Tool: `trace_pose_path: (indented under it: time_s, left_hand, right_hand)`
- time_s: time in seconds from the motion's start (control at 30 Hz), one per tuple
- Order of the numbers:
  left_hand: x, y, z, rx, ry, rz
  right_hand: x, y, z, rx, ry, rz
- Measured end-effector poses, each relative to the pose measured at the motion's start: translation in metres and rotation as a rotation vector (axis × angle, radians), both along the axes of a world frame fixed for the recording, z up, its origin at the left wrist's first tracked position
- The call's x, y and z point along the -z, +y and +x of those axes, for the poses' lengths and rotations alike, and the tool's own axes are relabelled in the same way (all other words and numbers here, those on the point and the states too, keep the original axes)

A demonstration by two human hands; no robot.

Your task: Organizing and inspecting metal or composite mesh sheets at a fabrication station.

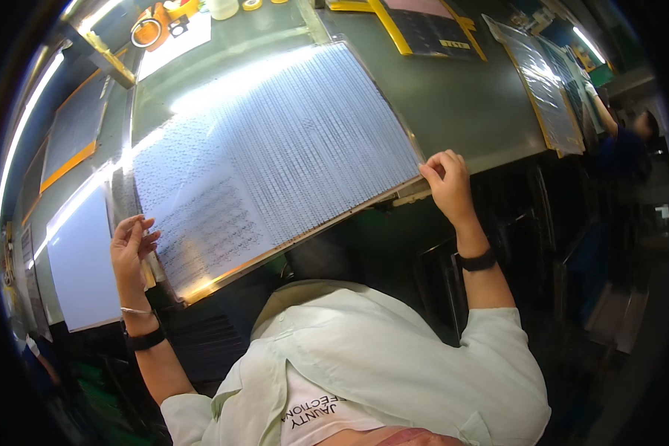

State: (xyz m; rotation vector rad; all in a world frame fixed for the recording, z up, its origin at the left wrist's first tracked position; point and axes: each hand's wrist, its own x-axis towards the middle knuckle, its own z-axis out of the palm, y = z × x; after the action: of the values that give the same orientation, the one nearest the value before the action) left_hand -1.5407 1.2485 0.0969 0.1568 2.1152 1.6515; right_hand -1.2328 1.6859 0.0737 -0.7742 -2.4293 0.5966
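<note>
A large sheet with dense rows of small dark marks lies flat on a brightly lit panel in front of me. At its near right corner is my right hand, thumb and fingertips pinched together. Whatever sits between those fingertips, if anything, is too small to make out. My left hand is by the sheet's left edge, palm turned inward, fingers loosely bent and apart, with nothing visible in it. An orange-yellow strip runs along part of the near edge.
A plain white sheet lies to the left. Dark boards with yellow edging are at the back, near tape rolls. Film-covered panels lie far right, where another person stands. Dark upright racks stand below the table edge.
</note>
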Motion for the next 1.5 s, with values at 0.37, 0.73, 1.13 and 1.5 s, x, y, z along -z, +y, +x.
trace_pose_path:
  time_s: [0.37,0.73,1.13,1.5]
  left_hand:
    - [0.032,0.045,-0.124,-0.146,0.219,-0.215]
    - [0.035,0.059,-0.116,-0.057,0.790,-0.676]
    - [0.032,0.069,-0.081,0.161,1.038,-1.195]
    - [0.047,0.063,-0.074,0.029,0.916,-1.060]
  right_hand:
    - [0.007,-0.002,0.012,-0.096,-0.038,-0.004]
    - [-0.002,-0.008,0.005,-0.064,-0.071,-0.081]
    - [-0.017,0.033,-0.104,-0.395,-0.315,0.547]
    - [0.015,0.083,-0.240,-0.305,-0.321,0.588]
